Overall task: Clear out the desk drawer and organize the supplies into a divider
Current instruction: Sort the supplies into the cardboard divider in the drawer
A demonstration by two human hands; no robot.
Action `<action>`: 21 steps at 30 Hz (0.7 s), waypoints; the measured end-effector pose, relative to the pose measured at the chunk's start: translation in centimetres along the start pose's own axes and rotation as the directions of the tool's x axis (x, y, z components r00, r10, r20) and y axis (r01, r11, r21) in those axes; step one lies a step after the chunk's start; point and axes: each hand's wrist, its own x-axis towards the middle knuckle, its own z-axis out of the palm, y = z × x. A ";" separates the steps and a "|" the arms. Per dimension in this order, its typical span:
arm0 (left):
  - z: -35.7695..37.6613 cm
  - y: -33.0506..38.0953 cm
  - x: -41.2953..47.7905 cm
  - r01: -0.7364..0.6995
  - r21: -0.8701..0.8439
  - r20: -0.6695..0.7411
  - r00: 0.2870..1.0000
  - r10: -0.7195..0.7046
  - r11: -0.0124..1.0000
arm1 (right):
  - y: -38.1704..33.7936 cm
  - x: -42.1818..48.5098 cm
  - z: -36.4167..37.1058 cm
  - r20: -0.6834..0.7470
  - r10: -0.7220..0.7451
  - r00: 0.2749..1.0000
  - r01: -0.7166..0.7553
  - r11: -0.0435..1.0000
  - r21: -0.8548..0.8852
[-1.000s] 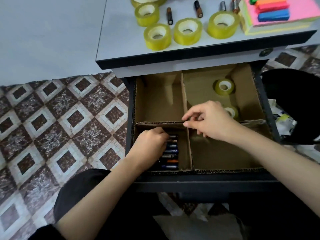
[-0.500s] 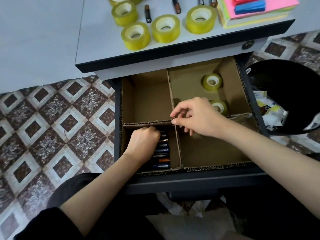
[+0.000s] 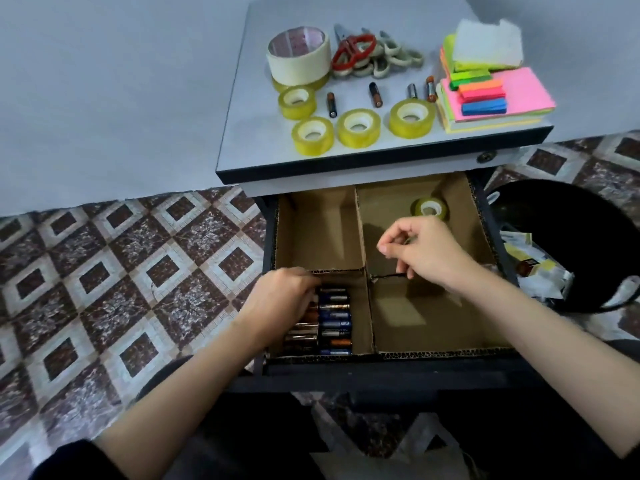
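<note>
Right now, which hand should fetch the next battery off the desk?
Likely right hand: it hovers above the rear right compartment, nearer the desk batteries; the left hand rests on the stored batteries.

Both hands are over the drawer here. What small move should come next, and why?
Probably the right hand lifts to the desk for a loose battery: four lie there, while the left hand rests on the batteries in the near-left compartment.

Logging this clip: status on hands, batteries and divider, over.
Left hand on drawer batteries, near-left compartment, grip unclear. Right hand curled, apparently empty, over cardboard divider. Four desk batteries unsorted.
</note>
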 end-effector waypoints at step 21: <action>-15.1 -0.3 10.5 0.130 -0.083 -0.282 0.948 -0.149 0.988 | -11.5 2.4 -14.1 -0.238 -0.346 0.908 0.129 0.769 -0.627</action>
